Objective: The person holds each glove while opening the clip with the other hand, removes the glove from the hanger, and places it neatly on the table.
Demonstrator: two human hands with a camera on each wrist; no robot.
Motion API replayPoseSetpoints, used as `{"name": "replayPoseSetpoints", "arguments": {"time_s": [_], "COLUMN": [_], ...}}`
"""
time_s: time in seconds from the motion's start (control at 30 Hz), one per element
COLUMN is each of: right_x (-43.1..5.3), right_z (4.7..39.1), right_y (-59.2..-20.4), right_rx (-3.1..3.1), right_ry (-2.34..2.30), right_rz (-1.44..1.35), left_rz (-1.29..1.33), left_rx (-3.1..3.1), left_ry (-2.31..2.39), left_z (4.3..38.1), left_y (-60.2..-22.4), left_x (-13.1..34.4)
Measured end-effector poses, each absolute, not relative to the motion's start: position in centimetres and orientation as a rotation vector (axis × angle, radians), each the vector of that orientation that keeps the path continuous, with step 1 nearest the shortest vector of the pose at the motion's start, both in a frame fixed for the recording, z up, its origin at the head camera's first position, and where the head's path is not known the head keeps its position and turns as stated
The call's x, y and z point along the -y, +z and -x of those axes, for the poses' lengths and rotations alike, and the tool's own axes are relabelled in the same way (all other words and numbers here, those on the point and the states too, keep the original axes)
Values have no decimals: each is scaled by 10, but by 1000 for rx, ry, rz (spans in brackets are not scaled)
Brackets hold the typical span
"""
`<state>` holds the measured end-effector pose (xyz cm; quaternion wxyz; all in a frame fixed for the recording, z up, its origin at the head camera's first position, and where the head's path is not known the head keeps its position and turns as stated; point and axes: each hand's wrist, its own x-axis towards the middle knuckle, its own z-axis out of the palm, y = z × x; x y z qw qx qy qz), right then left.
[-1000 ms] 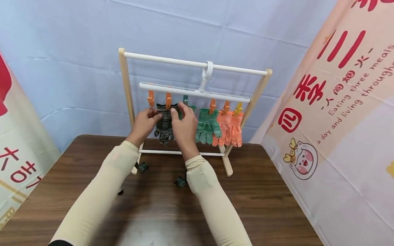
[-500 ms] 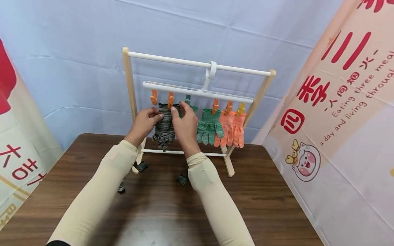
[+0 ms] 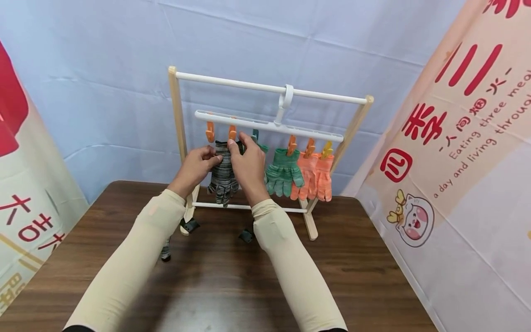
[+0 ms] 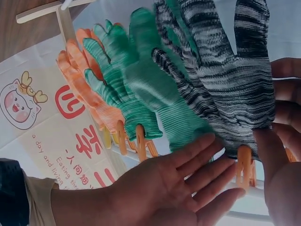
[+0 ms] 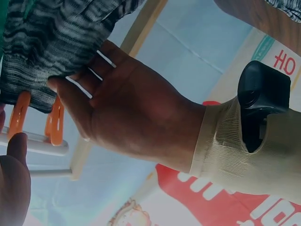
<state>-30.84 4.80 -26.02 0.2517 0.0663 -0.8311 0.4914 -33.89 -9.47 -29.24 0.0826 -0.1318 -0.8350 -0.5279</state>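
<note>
A black-and-grey striped knit glove (image 3: 224, 173) hangs fingers down from an orange clothespin (image 3: 233, 133), which overlaps its cuff. My left hand (image 3: 196, 168) pinches the cuff's left side, thumb in front and fingers behind, as the right wrist view shows. My right hand (image 3: 249, 168) is at the cuff's other side, its fingers loosely extended. In the left wrist view the right thumb lies close by the clothespin (image 4: 244, 167) and the fingertips reach the cuff's edge. A green glove (image 4: 157, 80) hangs just behind, mostly hidden by the right hand in the head view.
The white hanger (image 3: 265, 124) hooks over the rack's top rod (image 3: 232, 83). Further right hang a green glove (image 3: 284, 173) and orange gloves (image 3: 306, 175). An orange clothespin (image 3: 210, 132) hangs bare at the left. Dark pieces (image 3: 246, 235) and another striped glove (image 3: 166, 252) lie on the table (image 3: 352, 272).
The striped glove's fingers hang slightly lower than a second ago. My right index finger has shifted a little up and left by the clothespin. The left hand keeps its hold; the head view drifts slightly.
</note>
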Motion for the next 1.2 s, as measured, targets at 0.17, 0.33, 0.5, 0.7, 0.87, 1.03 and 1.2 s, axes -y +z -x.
{"name": "replayPoseSetpoints", "arguments": {"time_s": [0.17, 0.33, 0.5, 0.7, 0.87, 1.03, 1.2], "right_x": [-47, -48, -49, -50, -49, -50, -51], "right_z": [312, 314, 315, 319, 322, 322, 321], "right_y": [-256, -254, -253, -253, -253, -254, -254], "right_rx": [2261, 2227, 2220, 2159, 2138, 2141, 2139], "right_ry": [1306, 1352, 1397, 1498, 1506, 1548, 1553], "right_rz": [-203, -254, -264, -271, -226, -196, -200], "left_rz": [438, 473, 461, 472, 495, 521, 580], "left_rx": [2516, 2503, 2515, 2487, 2474, 2527, 2513], "left_ry": [-1597, -1597, -1589, -1583, -1564, -1490, -1483], "left_z": [338, 339, 338, 337, 337, 335, 332], "left_y": [-291, -290, -291, -295, -297, -300, -309], "left_x": [96, 95, 95, 97, 99, 99, 106]}}
